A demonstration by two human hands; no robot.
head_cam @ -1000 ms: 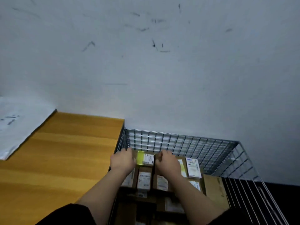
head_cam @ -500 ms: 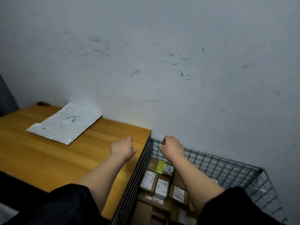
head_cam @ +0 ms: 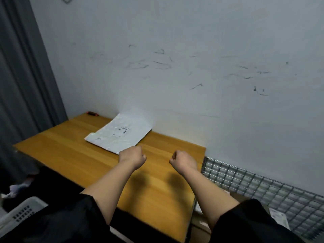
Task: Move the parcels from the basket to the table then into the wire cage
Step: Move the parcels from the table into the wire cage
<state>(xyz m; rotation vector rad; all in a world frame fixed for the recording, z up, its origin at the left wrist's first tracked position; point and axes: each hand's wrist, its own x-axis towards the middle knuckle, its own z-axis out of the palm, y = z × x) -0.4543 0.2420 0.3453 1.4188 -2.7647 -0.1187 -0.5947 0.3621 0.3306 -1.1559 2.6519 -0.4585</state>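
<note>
Over the table (head_cam: 73, 155), near centre: left hand (head_cam: 132, 157) and right hand (head_cam: 184, 159), each curled into a fist, holding nothing. Item — one white parcel (head_cam: 119, 134), flat on the table at 11 o'clock of the left hand, just beside it. Wire cage (head_cam: 263, 186) at 3 o'clock, boxes inside (mostly hidden). Basket (head_cam: 19, 214) at 8 o'clock. Step, by judgement: table-to-cage transfer — next move calls for opening the fingers and gripping the parcel's edges.

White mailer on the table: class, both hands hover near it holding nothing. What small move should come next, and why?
Probably the left hand reaches forward to grip the white mailer. It is the only parcel lying on the table, both fists are curled round nothing, and the wire cage waits beside the right hand.
</note>
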